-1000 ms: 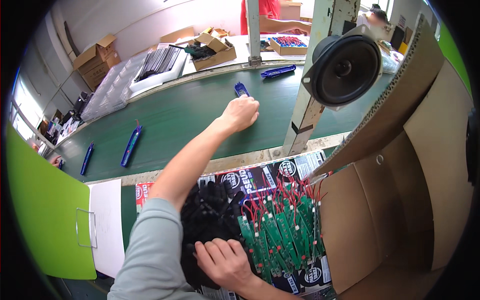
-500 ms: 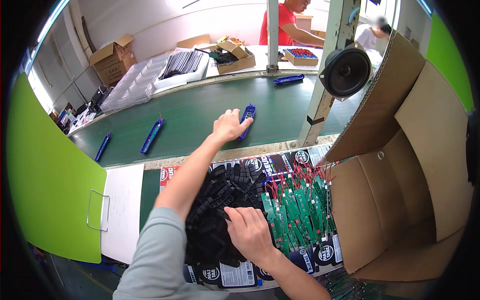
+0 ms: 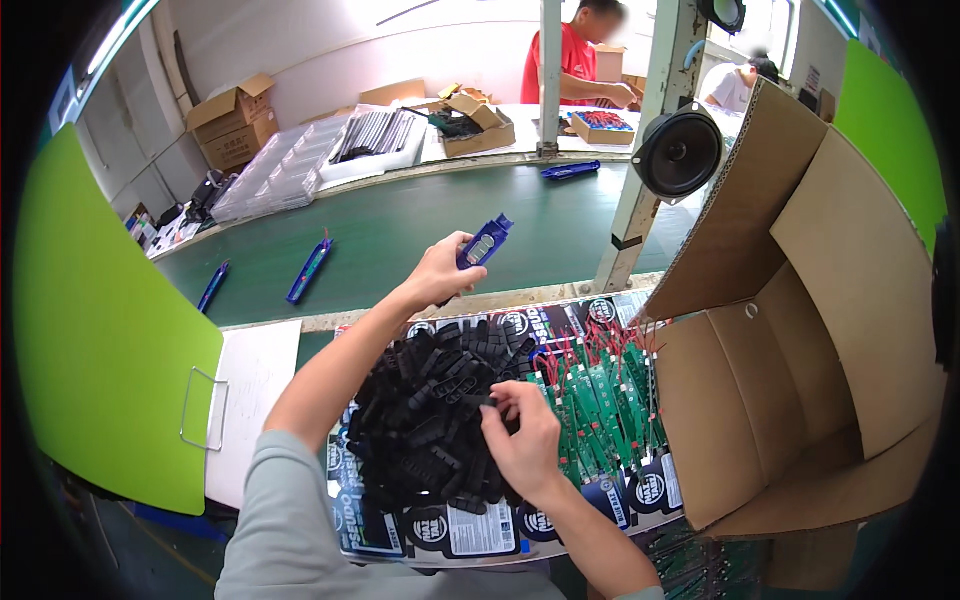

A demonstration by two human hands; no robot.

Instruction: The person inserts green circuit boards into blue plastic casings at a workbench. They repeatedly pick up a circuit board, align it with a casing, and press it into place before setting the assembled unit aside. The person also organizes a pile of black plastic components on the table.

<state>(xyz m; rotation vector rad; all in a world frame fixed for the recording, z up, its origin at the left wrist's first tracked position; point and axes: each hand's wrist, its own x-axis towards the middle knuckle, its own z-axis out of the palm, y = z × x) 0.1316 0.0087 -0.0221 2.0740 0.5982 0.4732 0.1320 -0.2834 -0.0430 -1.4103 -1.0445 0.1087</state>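
My left hand point(image 3: 440, 272) grips a blue plastic housing point(image 3: 487, 243) and holds it tilted above the near edge of the green conveyor belt; light oval shapes show on its open side. Over the right part of a heap of black plastic pieces point(image 3: 415, 425), my right hand point(image 3: 528, 440) is closed in a pinch, with a small black plastic piece point(image 3: 482, 402) at its fingertips. Green circuit boards point(image 3: 600, 415) with red wires lie in a pile just right of that hand.
Other blue housings point(image 3: 311, 270) lie on the belt point(image 3: 400, 220). A big open carton point(image 3: 705, 410) stands at the right, beside a metal post point(image 3: 632, 235) with a round speaker point(image 3: 680, 152). Green panels flank both sides. Across the belt, a person in red point(image 3: 560, 65) handles small parts.
My left hand has lifted the blue housing off the belt and drawn it nearer. My right hand has moved slightly up and right, pinching a black piece.
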